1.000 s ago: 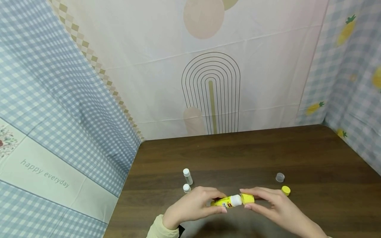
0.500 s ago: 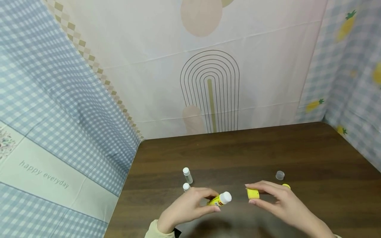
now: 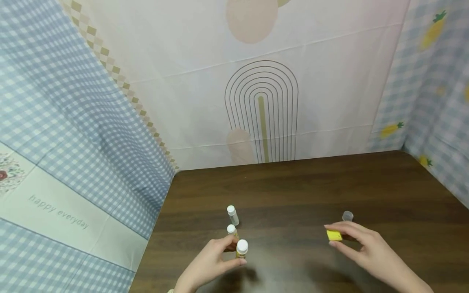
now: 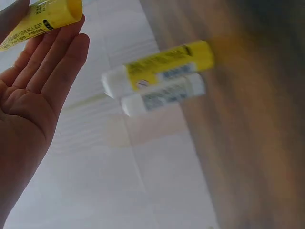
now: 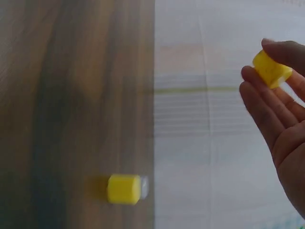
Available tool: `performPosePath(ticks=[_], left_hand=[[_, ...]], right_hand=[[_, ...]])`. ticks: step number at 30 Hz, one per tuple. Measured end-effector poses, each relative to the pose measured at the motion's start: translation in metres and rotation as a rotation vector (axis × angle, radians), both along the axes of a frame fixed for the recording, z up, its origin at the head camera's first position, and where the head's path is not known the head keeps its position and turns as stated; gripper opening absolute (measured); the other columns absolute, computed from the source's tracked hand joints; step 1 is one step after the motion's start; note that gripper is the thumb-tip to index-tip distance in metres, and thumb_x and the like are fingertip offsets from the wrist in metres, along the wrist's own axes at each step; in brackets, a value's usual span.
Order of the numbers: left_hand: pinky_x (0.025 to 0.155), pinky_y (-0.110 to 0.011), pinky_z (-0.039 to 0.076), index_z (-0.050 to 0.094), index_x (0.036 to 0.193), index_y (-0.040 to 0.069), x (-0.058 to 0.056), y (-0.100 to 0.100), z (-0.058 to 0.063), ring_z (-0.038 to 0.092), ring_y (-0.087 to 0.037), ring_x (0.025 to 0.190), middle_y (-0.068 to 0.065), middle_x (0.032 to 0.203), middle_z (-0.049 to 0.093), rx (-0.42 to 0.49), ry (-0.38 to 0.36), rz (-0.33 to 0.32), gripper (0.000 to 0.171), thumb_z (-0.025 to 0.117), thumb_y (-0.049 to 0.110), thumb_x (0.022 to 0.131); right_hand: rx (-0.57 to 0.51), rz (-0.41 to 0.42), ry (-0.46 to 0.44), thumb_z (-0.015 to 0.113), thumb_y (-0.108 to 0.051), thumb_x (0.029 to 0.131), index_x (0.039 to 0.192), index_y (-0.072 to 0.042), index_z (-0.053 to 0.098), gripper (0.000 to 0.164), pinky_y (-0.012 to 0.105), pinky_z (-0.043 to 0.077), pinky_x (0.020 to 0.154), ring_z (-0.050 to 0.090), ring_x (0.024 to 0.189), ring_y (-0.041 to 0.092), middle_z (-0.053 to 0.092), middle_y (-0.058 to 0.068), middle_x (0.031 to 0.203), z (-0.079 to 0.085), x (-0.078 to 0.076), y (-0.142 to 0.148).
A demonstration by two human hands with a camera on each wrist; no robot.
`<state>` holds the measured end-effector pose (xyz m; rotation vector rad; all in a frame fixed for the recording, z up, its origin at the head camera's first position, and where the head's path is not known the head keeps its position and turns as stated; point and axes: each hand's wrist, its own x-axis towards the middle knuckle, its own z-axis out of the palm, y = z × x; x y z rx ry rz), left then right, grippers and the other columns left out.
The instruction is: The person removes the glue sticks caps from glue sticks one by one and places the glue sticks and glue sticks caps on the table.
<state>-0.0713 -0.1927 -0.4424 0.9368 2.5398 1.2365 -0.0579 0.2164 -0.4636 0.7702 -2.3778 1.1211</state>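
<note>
My left hand (image 3: 210,260) grips a yellow glue stick (image 3: 242,248) by its body, white uncapped end up, low over the table. In the left wrist view its yellow lower end (image 4: 62,14) shows between thumb and fingers. Just beyond it stand a second yellow glue stick (image 4: 167,67) and a white-labelled glue stick (image 4: 164,95), upright side by side. Over on the right, my right hand (image 3: 373,248) pinches a yellow cap (image 3: 334,235) between thumb and fingers, above the table. Another yellow cap (image 5: 124,189) stands on the table, hidden behind that hand in the head view.
A clear cap (image 3: 347,216) sits on the brown wooden table (image 3: 293,195), behind the standing yellow cap. A pale printed cloth (image 3: 183,101) hangs along the table's back edge, with checked cloth (image 3: 91,101) on the left side.
My hands have drawn apart, pulling the yellow cap off the glue stick. The left hand has carried the glue stick left and turned it upright; the right hand has moved right with the cap.
</note>
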Motion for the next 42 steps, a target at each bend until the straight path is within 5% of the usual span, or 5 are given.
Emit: performPosePath(ticks=[9,13,19,25,42], left_hand=[[0.091,-0.032,0.055,0.059,0.11,0.022,0.003,-0.01,-0.029,0.069,-0.015,0.106,0.0,0.108,0.073,0.045,0.034,0.016,0.025,0.076,0.021,0.092],[0.091,-0.033,0.054,0.056,0.11,0.021,0.002,-0.01,-0.039,0.068,-0.016,0.108,-0.007,0.117,0.073,0.028,-0.007,0.028,0.026,0.075,0.019,0.093],[0.089,-0.03,0.054,0.053,0.111,0.019,0.005,-0.012,-0.049,0.067,-0.012,0.108,-0.006,0.118,0.072,0.001,-0.09,0.019,0.025,0.072,0.025,0.095],[0.087,-0.031,0.055,0.053,0.111,0.018,0.007,-0.019,-0.054,0.068,-0.015,0.108,-0.007,0.118,0.072,0.015,-0.071,0.02,0.026,0.072,0.025,0.095],[0.08,-0.028,0.053,0.052,0.109,0.023,0.007,-0.024,-0.054,0.065,-0.002,0.099,0.005,0.111,0.073,-0.097,-0.08,-0.003,0.024,0.071,0.027,0.096]], right_hand=[[0.05,-0.322,-0.235,0.083,-0.014,0.085,0.119,-0.019,0.07,0.037,0.007,0.047,0.07,0.059,0.09,-0.01,0.068,-0.006,0.108,-0.008,0.016,0.045],[0.067,-0.393,-0.32,0.08,-0.021,0.089,0.122,-0.017,0.069,0.035,0.012,0.049,0.066,0.057,0.088,-0.012,0.069,0.008,0.112,-0.011,0.022,0.058],[0.09,-0.495,-0.341,0.079,-0.026,0.09,0.124,-0.015,0.069,0.037,0.008,0.044,0.063,0.052,0.083,-0.017,0.069,0.011,0.112,-0.016,0.029,0.073],[0.122,-0.495,-0.288,0.078,-0.022,0.091,0.124,-0.009,0.068,0.037,0.004,0.04,0.063,0.046,0.085,-0.021,0.069,0.017,0.112,-0.021,0.028,0.079],[0.151,-0.474,-0.289,0.077,-0.024,0.092,0.121,-0.012,0.071,0.032,0.01,0.044,0.06,0.049,0.083,-0.017,0.063,0.002,0.105,-0.029,0.035,0.077]])
